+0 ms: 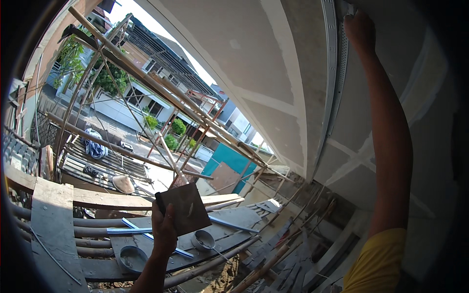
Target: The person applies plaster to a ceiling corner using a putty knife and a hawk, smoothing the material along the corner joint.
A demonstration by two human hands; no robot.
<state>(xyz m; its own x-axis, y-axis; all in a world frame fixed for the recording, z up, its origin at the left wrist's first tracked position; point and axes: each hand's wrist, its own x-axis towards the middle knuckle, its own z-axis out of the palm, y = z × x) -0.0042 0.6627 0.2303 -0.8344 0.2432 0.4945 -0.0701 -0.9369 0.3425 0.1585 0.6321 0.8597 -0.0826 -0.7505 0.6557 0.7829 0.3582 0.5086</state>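
Note:
My left hand (165, 229) is closed round the dark edge of a square, flat brown-grey plate (188, 209), which has a pale smear on its face. Below the plate, a grey bowl (203, 240) and a round basin (133, 259) stand on the planks. Overhead, my right arm reaches up to the ceiling. The right hand (360, 33) is closed beside a perforated metal strip (342, 73) that runs along a ceiling edge. A small pale bit shows above its fingers, too little to name.
Blue-white strips (234, 223) lie on the plank platform (53, 229). Bamboo scaffold poles (141, 80) cross at the left, and a conical hat (123, 184) rests beyond. The ceiling board (273, 107) has pale filled joints. Below the platform, rubble and boards (293, 249) show.

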